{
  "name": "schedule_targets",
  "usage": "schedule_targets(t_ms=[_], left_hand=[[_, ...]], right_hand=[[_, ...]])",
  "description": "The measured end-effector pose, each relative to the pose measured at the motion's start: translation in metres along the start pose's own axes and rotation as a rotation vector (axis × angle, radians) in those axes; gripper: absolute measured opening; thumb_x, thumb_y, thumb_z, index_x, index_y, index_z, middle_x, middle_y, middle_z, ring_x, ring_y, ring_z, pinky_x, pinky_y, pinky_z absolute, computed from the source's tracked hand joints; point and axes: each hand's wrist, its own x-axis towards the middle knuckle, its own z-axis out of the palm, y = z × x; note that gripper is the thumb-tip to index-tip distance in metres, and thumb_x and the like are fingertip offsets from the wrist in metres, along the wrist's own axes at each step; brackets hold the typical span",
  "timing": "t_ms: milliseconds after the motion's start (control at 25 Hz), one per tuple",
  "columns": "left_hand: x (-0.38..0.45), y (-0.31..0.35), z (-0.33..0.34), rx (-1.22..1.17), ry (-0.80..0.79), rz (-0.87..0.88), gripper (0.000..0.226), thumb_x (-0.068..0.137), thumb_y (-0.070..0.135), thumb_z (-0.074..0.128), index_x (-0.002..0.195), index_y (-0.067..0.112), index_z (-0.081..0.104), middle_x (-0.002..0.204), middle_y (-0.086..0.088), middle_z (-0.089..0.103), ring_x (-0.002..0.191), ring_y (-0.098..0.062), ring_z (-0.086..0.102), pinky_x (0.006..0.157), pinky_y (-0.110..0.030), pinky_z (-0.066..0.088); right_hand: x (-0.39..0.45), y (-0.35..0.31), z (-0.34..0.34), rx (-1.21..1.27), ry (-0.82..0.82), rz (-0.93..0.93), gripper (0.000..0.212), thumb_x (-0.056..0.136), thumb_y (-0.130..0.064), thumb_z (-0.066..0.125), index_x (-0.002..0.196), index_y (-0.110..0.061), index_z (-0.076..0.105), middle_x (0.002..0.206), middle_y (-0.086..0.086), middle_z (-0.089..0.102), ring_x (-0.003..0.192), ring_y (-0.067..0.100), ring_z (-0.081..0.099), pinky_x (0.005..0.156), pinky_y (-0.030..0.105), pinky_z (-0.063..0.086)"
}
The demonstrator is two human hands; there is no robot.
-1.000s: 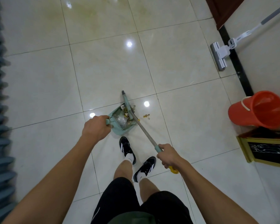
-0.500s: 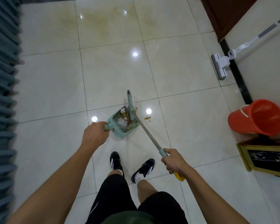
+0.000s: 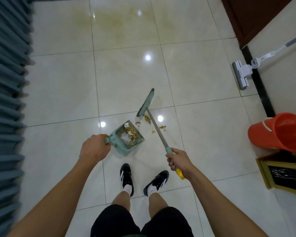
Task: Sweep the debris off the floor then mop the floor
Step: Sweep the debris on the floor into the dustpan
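Note:
A teal dustpan rests on the pale tiled floor, holding yellow and brown scraps and a bit of white paper. My left hand grips its handle. My right hand is closed around the teal and yellow grip of a broom, whose head sits on the floor beyond and to the right of the pan. Loose debris lies between the broom head and the pan's mouth, with a few bits right of the shaft. A flat mop leans against the right wall.
An orange bucket stands at the right beside a gold-framed dark box. Blue-grey curtain folds run along the left edge. A dark door is at the top right. Yellowish stains mark the far tiles. My feet stand below the dustpan.
The broom head has swung out of the dustpan, away and to the right, and now rests past the loose debris. The dustpan and my left hand stay roughly in place.

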Motion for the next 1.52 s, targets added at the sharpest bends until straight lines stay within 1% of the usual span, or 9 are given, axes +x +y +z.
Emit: schedule_targets(t_ms=[120, 240, 400, 520, 680, 880, 1120, 1320, 1520], left_hand=[[0.004, -0.015, 0.000, -0.024, -0.014, -0.016, 0.011, 0.096, 0.030, 0.058, 0.087, 0.029, 0.064, 0.068, 0.005, 0.061, 0.059, -0.015, 0.059, 0.055, -0.028, 0.049], [0.010, -0.029, 0.003, -0.044, -0.023, -0.054, 0.012, 0.095, 0.030, 0.060, 0.086, 0.026, 0.066, 0.068, 0.004, 0.062, 0.059, -0.016, 0.060, 0.057, -0.030, 0.053], [0.012, -0.036, 0.002, -0.059, -0.035, -0.074, 0.010, 0.094, 0.031, 0.060, 0.087, 0.027, 0.067, 0.069, 0.003, 0.062, 0.061, -0.018, 0.060, 0.058, -0.030, 0.050], [0.013, -0.024, -0.003, -0.024, -0.037, -0.034, 0.011, 0.094, 0.031, 0.058, 0.086, 0.027, 0.065, 0.070, 0.003, 0.062, 0.060, -0.018, 0.059, 0.056, -0.029, 0.049], [0.017, -0.004, -0.013, 0.063, -0.035, 0.053, 0.011, 0.094, 0.030, 0.055, 0.086, 0.033, 0.063, 0.070, 0.004, 0.060, 0.059, -0.017, 0.056, 0.053, -0.027, 0.041], [0.012, -0.010, -0.019, 0.120, -0.028, 0.103, 0.015, 0.095, 0.029, 0.053, 0.083, 0.031, 0.062, 0.066, 0.003, 0.059, 0.056, -0.017, 0.055, 0.052, -0.028, 0.041], [-0.011, -0.052, -0.030, 0.056, 0.013, -0.006, 0.014, 0.094, 0.029, 0.057, 0.082, 0.030, 0.063, 0.066, 0.004, 0.060, 0.056, -0.016, 0.055, 0.052, -0.027, 0.041], [-0.024, -0.099, -0.031, 0.011, 0.021, -0.103, 0.009, 0.094, 0.029, 0.058, 0.090, 0.029, 0.067, 0.069, 0.004, 0.060, 0.057, -0.014, 0.052, 0.055, -0.029, 0.040], [-0.025, -0.131, -0.024, 0.026, 0.039, -0.125, 0.012, 0.089, 0.032, 0.060, 0.091, 0.027, 0.071, 0.073, 0.000, 0.063, 0.066, -0.026, 0.058, 0.060, -0.031, 0.045]], right_hand=[[0.023, -0.016, 0.027, 0.103, -0.011, 0.030, 0.035, 0.094, 0.001, 0.056, 0.128, -0.003, 0.060, 0.070, 0.010, 0.049, 0.046, 0.013, 0.040, 0.038, 0.020, 0.034], [0.040, -0.023, 0.049, 0.138, -0.024, 0.061, 0.024, 0.097, -0.004, 0.055, 0.121, -0.004, 0.059, 0.074, 0.014, 0.054, 0.049, 0.014, 0.042, 0.039, 0.021, 0.036], [0.050, -0.011, 0.049, 0.074, -0.027, 0.153, 0.024, 0.100, -0.008, 0.049, 0.122, -0.002, 0.056, 0.077, 0.016, 0.055, 0.047, 0.014, 0.040, 0.038, 0.020, 0.036], [0.040, 0.015, 0.031, 0.045, -0.016, 0.199, 0.024, 0.100, -0.009, 0.048, 0.122, -0.003, 0.057, 0.073, 0.013, 0.052, 0.044, 0.013, 0.039, 0.039, 0.020, 0.034], [0.026, 0.041, 0.017, 0.024, 0.042, 0.195, 0.022, 0.099, -0.011, 0.049, 0.117, -0.003, 0.060, 0.070, 0.013, 0.053, 0.046, 0.015, 0.041, 0.041, 0.021, 0.036], [0.015, 0.031, 0.016, 0.027, 0.047, 0.103, 0.016, 0.100, -0.009, 0.050, 0.109, -0.004, 0.062, 0.068, 0.011, 0.050, 0.045, 0.014, 0.040, 0.041, 0.020, 0.035], [0.016, 0.008, 0.034, -0.024, -0.015, 0.025, 0.023, 0.101, -0.012, 0.050, 0.122, -0.012, 0.060, 0.069, 0.009, 0.048, 0.047, 0.013, 0.040, 0.040, 0.021, 0.034], [0.028, -0.010, 0.088, -0.065, -0.110, 0.007, 0.027, 0.101, -0.014, 0.051, 0.127, -0.010, 0.057, 0.074, 0.012, 0.052, 0.049, 0.014, 0.041, 0.041, 0.022, 0.036], [0.036, -0.004, 0.110, -0.161, -0.157, 0.026, 0.034, 0.103, -0.016, 0.052, 0.134, -0.004, 0.050, 0.079, 0.018, 0.061, 0.048, 0.014, 0.041, 0.041, 0.022, 0.037]])
